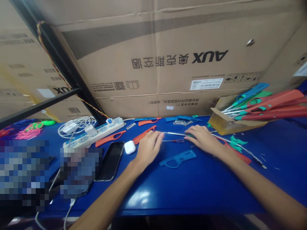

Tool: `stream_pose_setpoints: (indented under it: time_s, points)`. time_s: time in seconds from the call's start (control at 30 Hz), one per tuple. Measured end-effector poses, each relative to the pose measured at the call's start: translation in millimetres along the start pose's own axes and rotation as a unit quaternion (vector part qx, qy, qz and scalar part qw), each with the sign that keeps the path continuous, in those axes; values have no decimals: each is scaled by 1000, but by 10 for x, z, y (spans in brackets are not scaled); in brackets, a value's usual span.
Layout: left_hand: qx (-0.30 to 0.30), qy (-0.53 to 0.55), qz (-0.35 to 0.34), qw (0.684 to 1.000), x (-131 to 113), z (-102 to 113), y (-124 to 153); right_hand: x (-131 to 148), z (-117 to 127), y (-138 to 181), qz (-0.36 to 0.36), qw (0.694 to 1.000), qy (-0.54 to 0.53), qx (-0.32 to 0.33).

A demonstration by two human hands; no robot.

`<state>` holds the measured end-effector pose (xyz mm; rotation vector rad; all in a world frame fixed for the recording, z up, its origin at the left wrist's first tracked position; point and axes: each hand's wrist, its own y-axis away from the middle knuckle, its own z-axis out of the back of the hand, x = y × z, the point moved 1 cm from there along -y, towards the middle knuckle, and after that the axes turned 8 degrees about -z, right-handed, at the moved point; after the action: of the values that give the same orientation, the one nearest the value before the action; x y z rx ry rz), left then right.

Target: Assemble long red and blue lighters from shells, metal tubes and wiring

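Head view: metal rod point(177, 134) sat far-middle on blue table point(172, 185); right hand point(202, 139) pinched right end, left hand point(149, 146) curled near left end, grip unclear. Probably light, stiff, slick; mid-shaft suited holding.

Both my arms reach forward, bare-skinned. Left forearm point(112, 191) comes in from the bottom edge, slanting up and right; right forearm point(254, 179) from the lower right, slanting up and left. Left hand point(149, 145): back up, fingers bent, thumb side toward the other hand. Right hand point(202, 137): back up, fingers bent leftward, thumb tucked below on the near side. Fingertips point in toward each other, hands near but apart, about level. Wrists fairly straight.
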<state>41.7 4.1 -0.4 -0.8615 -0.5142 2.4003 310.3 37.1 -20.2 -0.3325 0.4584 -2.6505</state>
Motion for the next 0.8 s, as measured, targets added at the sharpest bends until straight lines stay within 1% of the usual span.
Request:
stream_pose_setpoints:
  time_s: [0.07, 0.13, 0.2, 0.27, 0.33, 0.4, 0.47, 0.53, 0.57, 0.63, 0.7, 0.73, 0.8]
  points:
    - [18, -10, -1, 1000, 14, -35, 4, -117, -38, 7, -10, 1000, 14, -6]
    - [30, -31, -12, 999, 36, -64, 6, -148, -37, 6, -12, 1000, 11, -15]
    - [37, -68, -36, 996, 65, -92, 8, -110, 4, -5, -11, 1000, 2, -27]
    - [32, -111, -59, 992, 94, -121, 11, -28, 77, -19, -8, 999, -15, -41]
    - [11, -132, -74, 988, 108, -143, 16, 83, 174, -20, 6, 995, -45, -90]
    - [-15, -137, -89, 986, 96, -152, 18, 220, 275, 1, 47, 981, -78, -171]
    - [-27, -145, -110, 983, 63, -145, 14, 371, 353, 42, 112, 961, -98, -235]
    - [-23, -153, -133, 979, 31, -127, 8, 509, 390, 88, 172, 946, -108, -252]
    - [-19, -151, -142, 978, 21, -116, 6, 564, 394, 109, 191, 941, -115, -254]
    - [-21, -124, -152, 980, 20, -92, 4, 628, 378, 138, 201, 936, -141, -253]
    - [-38, -67, -141, 987, 35, -67, 2, 634, 339, 148, 187, 932, -189, -248]
    - [-55, -27, -121, 991, 43, -55, 0, 621, 315, 145, 171, 931, -214, -240]
    - [-99, 83, -54, 990, 48, -34, -9, 584, 257, 132, 126, 936, -250, -214]
